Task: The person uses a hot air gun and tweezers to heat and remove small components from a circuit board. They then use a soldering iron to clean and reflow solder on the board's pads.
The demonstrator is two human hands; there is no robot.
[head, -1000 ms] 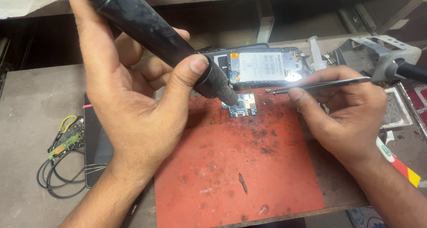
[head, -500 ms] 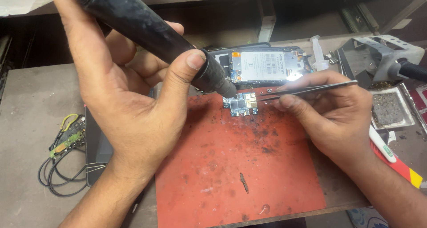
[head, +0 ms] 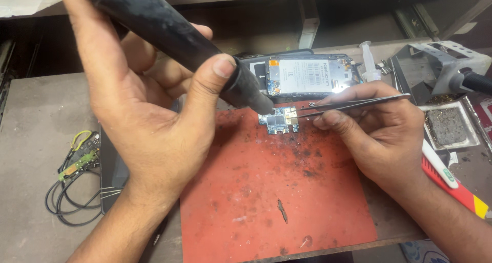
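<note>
Left hand (head: 148, 124) is wrapped tight around the black hot-air wand (head: 174, 37), thumb pressed along the barrel, nozzle tip hanging just over the small circuit board (head: 279, 121). Right hand (head: 382, 132) pinches the steel tweezers (head: 353, 103) between thumb and forefinger, the points resting at the board's right edge, by the gold-coloured patch. The board sits near the top edge of the red work mat (head: 271, 201), which is speckled with dark burnt spots.

By the look of it this is the heating stage of rework on the board: air on the part, tweezers waiting. The next move calls for a steady nozzle and a light, level lift or nudge with the tips, no dragging.

Behind the board lies an opened phone (head: 307, 77), insides showing. To the right on the bench (head: 31, 140), a shallow metal tray (head: 448, 125) holds a dark, gritty cleaning pad. Far left, a coil of wires with a green strip board (head: 77, 163).
</note>
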